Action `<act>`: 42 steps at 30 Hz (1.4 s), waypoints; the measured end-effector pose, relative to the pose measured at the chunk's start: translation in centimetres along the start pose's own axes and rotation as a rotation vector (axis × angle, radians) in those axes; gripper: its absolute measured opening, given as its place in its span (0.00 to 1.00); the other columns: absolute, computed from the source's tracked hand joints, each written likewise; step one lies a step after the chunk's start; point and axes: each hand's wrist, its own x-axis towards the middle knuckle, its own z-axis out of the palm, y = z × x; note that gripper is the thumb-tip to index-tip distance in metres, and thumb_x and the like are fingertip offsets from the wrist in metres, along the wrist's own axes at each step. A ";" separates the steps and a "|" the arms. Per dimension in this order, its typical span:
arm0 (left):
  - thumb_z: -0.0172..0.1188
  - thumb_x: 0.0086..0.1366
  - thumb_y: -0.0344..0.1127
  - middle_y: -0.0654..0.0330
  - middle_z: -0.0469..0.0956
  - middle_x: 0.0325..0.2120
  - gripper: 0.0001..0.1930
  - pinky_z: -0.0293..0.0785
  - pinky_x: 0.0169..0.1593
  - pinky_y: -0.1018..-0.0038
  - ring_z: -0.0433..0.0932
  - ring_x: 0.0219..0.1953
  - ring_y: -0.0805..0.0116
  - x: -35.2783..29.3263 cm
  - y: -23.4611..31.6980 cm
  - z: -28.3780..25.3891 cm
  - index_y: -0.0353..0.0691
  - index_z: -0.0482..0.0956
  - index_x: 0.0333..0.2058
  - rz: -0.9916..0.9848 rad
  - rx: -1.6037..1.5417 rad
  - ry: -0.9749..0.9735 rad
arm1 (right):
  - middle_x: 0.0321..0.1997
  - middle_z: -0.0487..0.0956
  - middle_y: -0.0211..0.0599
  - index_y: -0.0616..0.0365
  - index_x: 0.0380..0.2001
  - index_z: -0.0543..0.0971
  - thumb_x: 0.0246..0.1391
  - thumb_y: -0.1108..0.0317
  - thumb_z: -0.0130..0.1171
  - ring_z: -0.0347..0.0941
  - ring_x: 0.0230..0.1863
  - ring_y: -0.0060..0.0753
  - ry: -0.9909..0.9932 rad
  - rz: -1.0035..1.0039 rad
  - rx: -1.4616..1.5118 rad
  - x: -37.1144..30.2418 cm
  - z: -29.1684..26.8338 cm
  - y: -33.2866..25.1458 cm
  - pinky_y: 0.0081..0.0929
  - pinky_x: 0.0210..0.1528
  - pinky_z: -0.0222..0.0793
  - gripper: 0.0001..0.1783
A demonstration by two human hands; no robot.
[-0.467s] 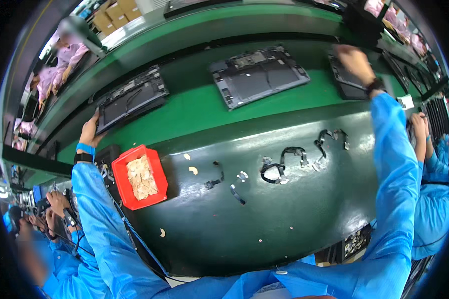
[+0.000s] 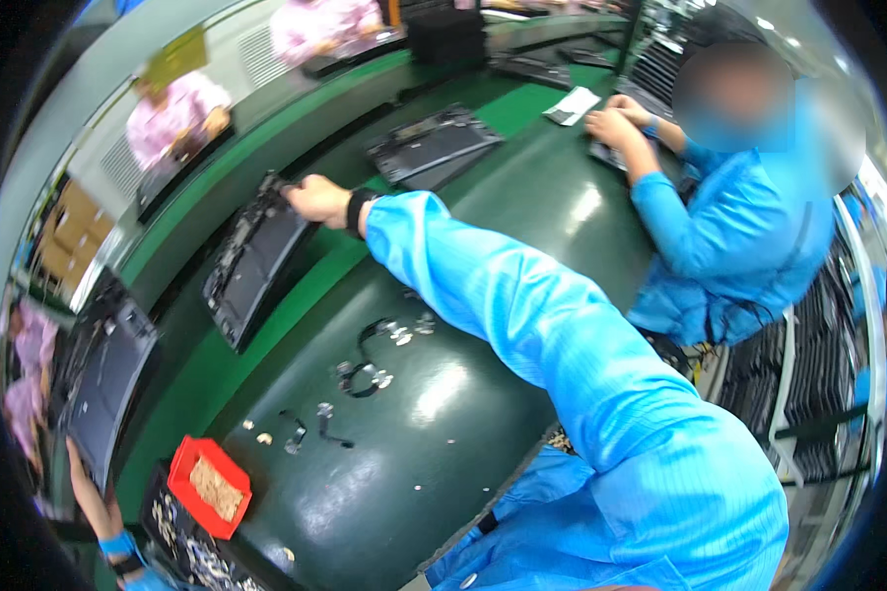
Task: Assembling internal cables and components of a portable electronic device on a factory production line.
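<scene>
My left hand (image 2: 91, 485), at the lower left, has its fingers closed at the near edge of an opened dark tablet (image 2: 108, 379) with bare circuit parts along one side. With my right hand (image 2: 320, 201) I grip the far right corner of a second opened tablet (image 2: 261, 261), which sits at a slant on the green strip. Beyond it lies a third opened tablet (image 2: 429, 153), untouched by me. Several black flex cables with small metal parts (image 2: 365, 379) are scattered on the dark green bench (image 2: 404, 473).
A red bin (image 2: 235, 495) of small tan pieces stands near my left forearm, beside a black tray (image 2: 172, 527) of small parts. On the right a co-worker in blue (image 2: 729, 217) handles a dark device. People in pink (image 2: 177, 118) sit across the line. Racks (image 2: 823, 394) hold stacked dark panels.
My view has swung to the right. My right hand has gone from the right tablet to the far corner of the middle one. My left hand stays at the left tablet.
</scene>
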 end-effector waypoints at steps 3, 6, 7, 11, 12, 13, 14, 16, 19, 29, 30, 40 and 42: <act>0.46 0.79 0.42 0.60 0.64 0.70 0.26 0.63 0.69 0.70 0.65 0.68 0.67 -7.5 2.2 7.7 0.37 0.64 0.69 0.053 -0.042 0.116 | 0.40 0.81 0.33 0.65 0.46 0.82 0.68 0.56 0.56 0.71 0.40 0.26 0.014 0.005 0.268 -5.4 -5.7 -0.9 0.31 0.46 0.70 0.20; 0.50 0.78 0.44 0.58 0.68 0.66 0.27 0.65 0.68 0.67 0.70 0.64 0.63 -14.3 3.6 8.5 0.33 0.66 0.68 -0.143 -0.302 0.072 | 0.50 0.83 0.31 0.58 0.52 0.80 0.68 0.59 0.57 0.78 0.50 0.28 -0.111 0.083 0.717 -17.2 -13.9 -2.9 0.30 0.58 0.70 0.17; 0.52 0.77 0.48 0.56 0.71 0.64 0.29 0.66 0.66 0.67 0.72 0.63 0.63 -16.2 4.7 9.7 0.32 0.68 0.65 -0.268 -0.296 0.036 | 0.53 0.82 0.33 0.59 0.55 0.78 0.69 0.57 0.57 0.77 0.54 0.29 -0.083 0.103 0.728 -22.5 -16.7 -4.2 0.32 0.63 0.68 0.19; 0.53 0.75 0.52 0.59 0.79 0.52 0.26 0.73 0.57 0.70 0.78 0.51 0.69 -24.5 3.5 18.8 0.34 0.75 0.58 -0.218 -0.092 -0.156 | 0.60 0.79 0.37 0.61 0.61 0.73 0.71 0.59 0.52 0.75 0.59 0.33 0.279 0.030 0.774 -38.3 -26.4 1.5 0.39 0.66 0.66 0.22; 0.52 0.76 0.51 0.62 0.81 0.47 0.23 0.75 0.51 0.72 0.79 0.46 0.73 -26.6 3.6 20.2 0.36 0.77 0.54 -0.246 -0.020 -0.241 | 0.60 0.79 0.37 0.61 0.61 0.73 0.71 0.59 0.52 0.75 0.59 0.33 0.438 0.043 0.771 -40.8 -27.8 3.9 0.40 0.62 0.69 0.22; 0.51 0.77 0.51 0.63 0.81 0.44 0.22 0.76 0.48 0.74 0.80 0.43 0.75 -28.8 3.0 20.7 0.37 0.77 0.53 -0.262 0.022 -0.215 | 0.59 0.79 0.37 0.60 0.61 0.74 0.71 0.59 0.52 0.75 0.59 0.33 0.456 0.046 0.748 -42.5 -28.3 5.8 0.41 0.61 0.69 0.22; 0.49 0.77 0.50 0.63 0.81 0.45 0.22 0.75 0.49 0.74 0.79 0.44 0.75 -30.8 1.5 20.5 0.37 0.76 0.54 -0.283 -0.028 -0.252 | 0.59 0.80 0.36 0.59 0.60 0.74 0.72 0.58 0.52 0.76 0.58 0.32 0.470 0.036 0.722 -43.0 -28.3 7.0 0.41 0.60 0.69 0.21; 0.47 0.79 0.48 0.62 0.80 0.48 0.22 0.75 0.52 0.73 0.78 0.46 0.73 -34.8 0.5 22.0 0.36 0.75 0.57 -0.267 0.029 -0.265 | 0.57 0.81 0.35 0.59 0.58 0.75 0.72 0.58 0.52 0.77 0.56 0.32 0.485 0.022 0.735 -42.8 -27.1 8.4 0.40 0.58 0.70 0.20; 0.48 0.79 0.46 0.59 0.78 0.52 0.22 0.71 0.58 0.73 0.75 0.52 0.72 -39.0 -2.7 23.3 0.34 0.71 0.60 -0.420 -0.125 -0.215 | 0.54 0.82 0.35 0.59 0.54 0.77 0.72 0.58 0.52 0.77 0.53 0.33 0.432 0.015 0.831 -42.3 -25.8 12.4 0.39 0.53 0.72 0.18; 0.47 0.79 0.44 0.54 0.71 0.61 0.25 0.62 0.66 0.71 0.68 0.62 0.68 -42.0 -11.4 26.8 0.32 0.62 0.66 -0.269 -0.162 -0.024 | 0.70 0.66 0.50 0.65 0.71 0.60 0.70 0.63 0.55 0.64 0.69 0.40 0.660 -0.015 0.185 -42.7 -23.7 12.4 0.39 0.65 0.65 0.33; 0.48 0.79 0.44 0.52 0.71 0.61 0.27 0.62 0.67 0.70 0.68 0.63 0.65 -42.0 -11.5 26.9 0.31 0.62 0.66 -0.242 -0.091 0.017 | 0.73 0.62 0.52 0.66 0.73 0.57 0.69 0.67 0.56 0.61 0.72 0.40 0.726 -0.121 -0.053 -43.0 -22.2 11.6 0.38 0.68 0.62 0.35; 0.63 0.67 0.41 0.37 0.73 0.58 0.27 0.71 0.62 0.59 0.74 0.61 0.45 -43.5 -5.6 24.2 0.30 0.73 0.59 0.315 0.754 -0.013 | 0.60 0.78 0.41 0.68 0.56 0.77 0.69 0.72 0.53 0.72 0.62 0.30 0.047 -0.400 0.039 -44.9 -7.9 5.1 0.27 0.63 0.66 0.16; 0.65 0.66 0.38 0.42 0.83 0.46 0.20 0.78 0.53 0.62 0.83 0.48 0.51 -44.4 -3.5 20.8 0.30 0.80 0.51 0.170 0.706 -0.017 | 0.59 0.79 0.42 0.67 0.56 0.77 0.69 0.71 0.53 0.73 0.60 0.30 0.019 -0.367 0.055 -44.0 -7.0 6.1 0.26 0.62 0.67 0.16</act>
